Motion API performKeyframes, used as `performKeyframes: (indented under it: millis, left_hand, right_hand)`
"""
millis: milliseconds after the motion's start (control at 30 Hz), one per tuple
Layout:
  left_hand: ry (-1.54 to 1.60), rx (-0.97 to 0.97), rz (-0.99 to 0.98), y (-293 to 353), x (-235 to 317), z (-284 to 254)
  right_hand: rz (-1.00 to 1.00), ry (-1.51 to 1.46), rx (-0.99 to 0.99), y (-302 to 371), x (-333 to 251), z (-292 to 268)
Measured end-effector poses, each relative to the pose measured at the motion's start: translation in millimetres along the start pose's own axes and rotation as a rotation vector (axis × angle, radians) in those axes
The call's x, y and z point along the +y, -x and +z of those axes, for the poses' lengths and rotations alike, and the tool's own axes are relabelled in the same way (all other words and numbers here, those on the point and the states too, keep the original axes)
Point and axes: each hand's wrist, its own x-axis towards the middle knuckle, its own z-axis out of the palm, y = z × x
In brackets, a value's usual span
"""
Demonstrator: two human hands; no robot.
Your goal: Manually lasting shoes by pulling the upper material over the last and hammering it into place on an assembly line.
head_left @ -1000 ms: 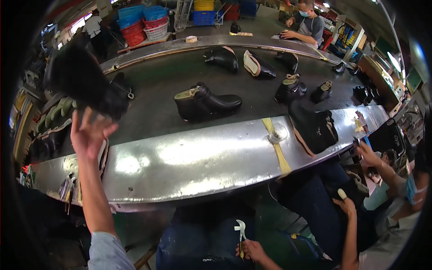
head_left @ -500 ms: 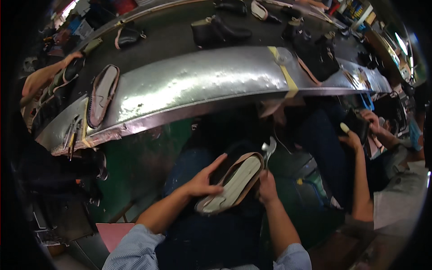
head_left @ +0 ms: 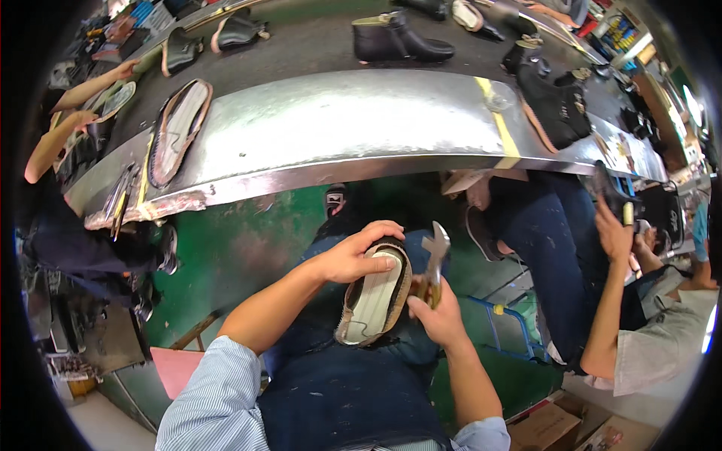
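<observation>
On my lap lies an unfinished shoe (head_left: 374,304), its pale underside up, with a brown edge folded round it. My left hand (head_left: 357,255) is closed round its far end, thumb lying over the pale bottom and fingers over the dark side. In my right hand (head_left: 440,312) is a hammer (head_left: 435,252), gripped by its handle. Its metal head points up and stands a little right of the shoe, apart from it. A similar shoe (head_left: 177,139) rests sole side up at the left of the metal-topped bench (head_left: 338,120).
Slim tools (head_left: 120,199) lie at the bench's left corner. Black boots (head_left: 402,41) stand along the dark belt behind the metal strip. A co-worker's hand (head_left: 615,233) holds a dark shoe at the right; another person's hand (head_left: 79,124) is at the left. A blue metal frame (head_left: 519,331) stands on the floor.
My left hand has moved to the far end of the shoe, which has turned more upright in view. The hammer has swung, its head now higher and left. The whole view has shifted.
</observation>
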Motion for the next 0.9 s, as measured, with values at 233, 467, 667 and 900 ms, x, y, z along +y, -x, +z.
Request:
performKeyframes:
  millis: [233,467,667,900]
  left_hand:
    - [-0.208,0.221,0.087,55,37,-10]
    - [-0.236,0.219,0.152,69,31,-16]
    - [-0.285,0.286,0.102,73,30,-22]
    - [-0.219,0.303,0.058,72,26,-30]
  right_hand:
    - [0.173,0.323,-0.277,53,-63,20]
    - [0.203,0.322,-0.439,28,-73,34]
    - [0.476,0.239,-0.498,-3,-103,33]
    - [-0.352,0.904,-0.269,-18,-26,34]
